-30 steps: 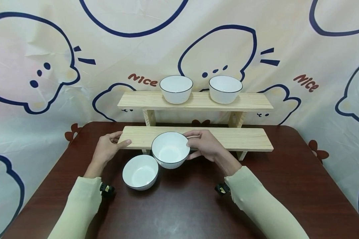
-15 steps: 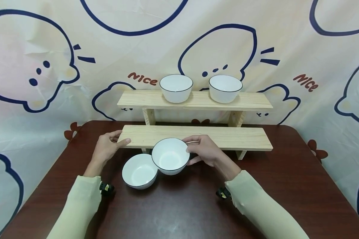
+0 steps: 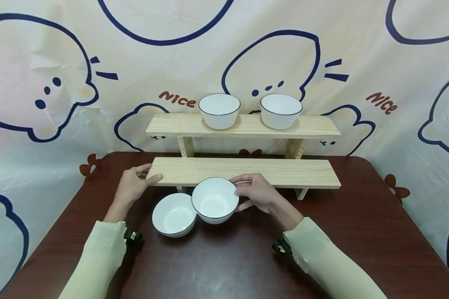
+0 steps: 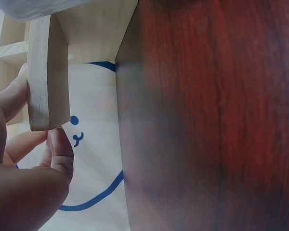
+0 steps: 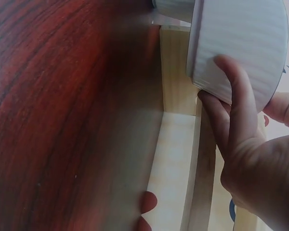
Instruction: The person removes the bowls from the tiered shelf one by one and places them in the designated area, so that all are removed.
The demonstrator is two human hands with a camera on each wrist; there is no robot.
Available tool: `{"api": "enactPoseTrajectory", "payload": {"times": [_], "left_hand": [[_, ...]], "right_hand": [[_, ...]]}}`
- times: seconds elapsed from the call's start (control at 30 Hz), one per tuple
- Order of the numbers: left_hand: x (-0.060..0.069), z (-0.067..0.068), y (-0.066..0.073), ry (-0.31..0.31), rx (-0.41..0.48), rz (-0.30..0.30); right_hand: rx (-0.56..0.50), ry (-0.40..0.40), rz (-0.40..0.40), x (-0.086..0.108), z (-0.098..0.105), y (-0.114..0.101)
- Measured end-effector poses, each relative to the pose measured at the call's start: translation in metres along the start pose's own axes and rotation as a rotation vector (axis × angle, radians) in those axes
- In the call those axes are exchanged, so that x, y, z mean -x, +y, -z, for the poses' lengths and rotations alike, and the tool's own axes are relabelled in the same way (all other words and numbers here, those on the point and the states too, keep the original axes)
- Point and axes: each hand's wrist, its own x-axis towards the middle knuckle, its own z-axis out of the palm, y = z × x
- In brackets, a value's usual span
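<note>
Bowl in right-hand grip, left-hand grip on lower shelf.

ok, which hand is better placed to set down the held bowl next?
Right, I'd say. The right hand grips the held bowl by its side, in front of the lower shelf; the left hand pinches that shelf's left end, away from the bowl.
</note>
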Motion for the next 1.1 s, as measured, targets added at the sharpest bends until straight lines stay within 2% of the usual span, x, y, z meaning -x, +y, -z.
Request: {"api": "enactPoseTrajectory", "payload": {"times": [1.1], "left_hand": [[0.0, 0.0, -0.002, 0.011, -0.013, -0.011]], "right_hand": [[-0.011, 0.018, -0.066, 0.004, 0.007, 0.034]]}}
